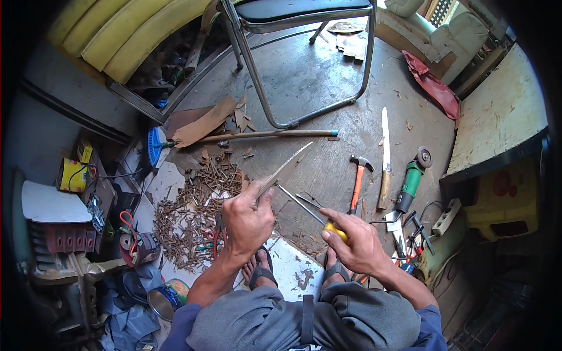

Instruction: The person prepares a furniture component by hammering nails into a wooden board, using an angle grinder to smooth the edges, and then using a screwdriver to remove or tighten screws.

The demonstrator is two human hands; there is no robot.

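My left hand (247,221) is closed round the base of a thin, curved blade (288,165), whose tip points up and to the right. My right hand (358,238) grips a screwdriver (335,231) by its yellow handle. Its metal shaft slants up and left, with the end at or very near the blade's base by my left fingers. Whether the two touch, I cannot tell. A heap of rusty nails and screws (196,213) lies left of my left hand. Beyond my right hand lie an orange-handled claw hammer (357,184), a long wooden-handled knife (386,152) and a green angle grinder (411,182).
A metal-framed chair (266,96) stands ahead. A wooden pole (275,135) lies across the floor near a blue brush head (154,147). Red-handled pliers (218,238) lie beside the nails. A tin can (167,297) is at lower left, a power strip (447,217) at right.
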